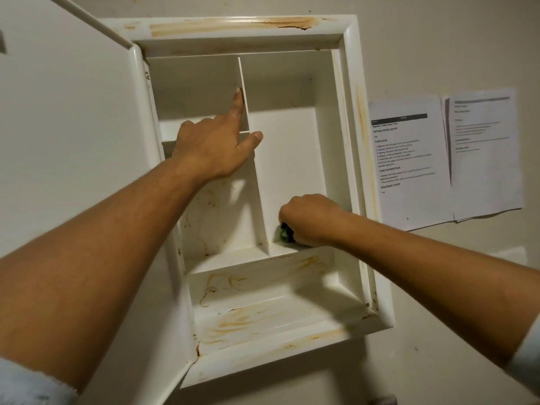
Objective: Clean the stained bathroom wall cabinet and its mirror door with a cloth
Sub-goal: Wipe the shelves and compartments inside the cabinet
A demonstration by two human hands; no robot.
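Rightward, sheet (409, 159) reads "TASK GOAL"; right hand (309, 220) grips cloth (284, 233).

Right hand (310, 220) grips cloth (284, 233) inside stained cabinet (354, 141)

- Your right hand (309, 220) hides nearly all of the cloth (284, 233); you see only a dark green scrap under the fingers.
- The open door (73, 127) runs off the left and top edges, and its mirror face is out of your sight.
- The small print on the papers (444, 159) is too blurred to read.
- Your left sleeve (26, 384) and right sleeve (529, 352) are cut by the frame's edges.
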